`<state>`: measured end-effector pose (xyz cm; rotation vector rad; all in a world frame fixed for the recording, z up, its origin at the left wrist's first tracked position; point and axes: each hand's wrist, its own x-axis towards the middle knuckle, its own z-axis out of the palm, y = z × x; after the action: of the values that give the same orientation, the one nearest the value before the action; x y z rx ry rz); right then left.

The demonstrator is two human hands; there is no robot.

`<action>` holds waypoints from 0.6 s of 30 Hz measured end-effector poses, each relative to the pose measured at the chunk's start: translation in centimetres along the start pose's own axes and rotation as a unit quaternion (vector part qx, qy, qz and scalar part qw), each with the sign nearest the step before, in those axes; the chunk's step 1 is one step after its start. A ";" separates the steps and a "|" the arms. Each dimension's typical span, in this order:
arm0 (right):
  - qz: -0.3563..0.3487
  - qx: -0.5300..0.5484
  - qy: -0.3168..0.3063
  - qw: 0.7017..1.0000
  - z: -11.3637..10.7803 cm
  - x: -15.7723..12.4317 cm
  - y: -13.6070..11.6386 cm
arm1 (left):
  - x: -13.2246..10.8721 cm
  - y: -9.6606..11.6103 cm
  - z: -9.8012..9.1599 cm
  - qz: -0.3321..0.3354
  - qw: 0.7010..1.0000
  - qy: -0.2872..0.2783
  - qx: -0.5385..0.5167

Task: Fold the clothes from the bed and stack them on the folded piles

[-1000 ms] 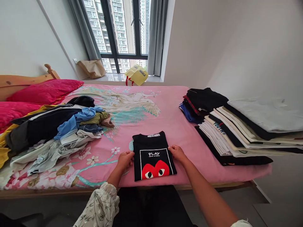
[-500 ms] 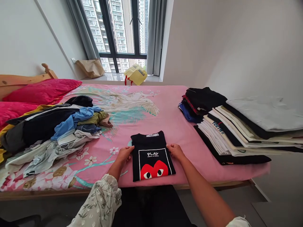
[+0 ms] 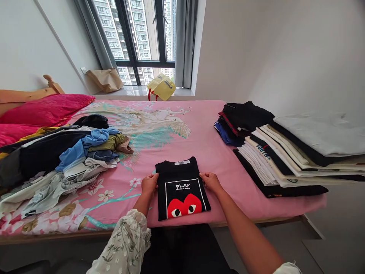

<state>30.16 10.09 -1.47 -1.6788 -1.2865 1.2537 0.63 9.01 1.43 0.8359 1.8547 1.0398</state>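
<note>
A folded black T-shirt (image 3: 179, 172) with a red heart and the word PLAY lies near the front edge of the pink bed (image 3: 199, 137). My left hand (image 3: 149, 183) grips its left edge, fingers curled over the cloth. My right hand (image 3: 210, 180) holds the right edge the same way. The shirt lies flat between both hands.
A loose heap of unfolded clothes (image 3: 57, 156) covers the bed's left side, by red pillows (image 3: 45, 108). A tall stack of folded shirts (image 3: 288, 152) sits on the right. A yellow bag (image 3: 162, 86) and a brown paper bag (image 3: 106, 79) rest on the window sill.
Both hands have slid slightly up the shirt's sides toward its middle. The shirt stays in place; the view has shifted a little to the right.
</note>
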 end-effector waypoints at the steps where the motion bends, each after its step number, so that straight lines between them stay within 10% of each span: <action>1: 0.001 0.003 -0.003 1.000 0.0 0.0 0.0 | 0.0 0.0 -0.1 -0.002 1.000 -0.008 0.004; 10: -0.003 0.013 -0.023 1.000 -0.3 -0.6 -0.1 | -0.3 -0.6 -0.4 -0.001 0.999 -0.039 0.037; 18: 0.003 0.017 -0.080 0.997 -0.7 -2.4 -0.1 | -2.2 -1.1 -3.4 -0.035 0.980 -0.192 0.043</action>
<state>30.64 7.88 -0.44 -1.5857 -1.3452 1.4292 -1.58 5.53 2.23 0.9418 1.5949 0.6991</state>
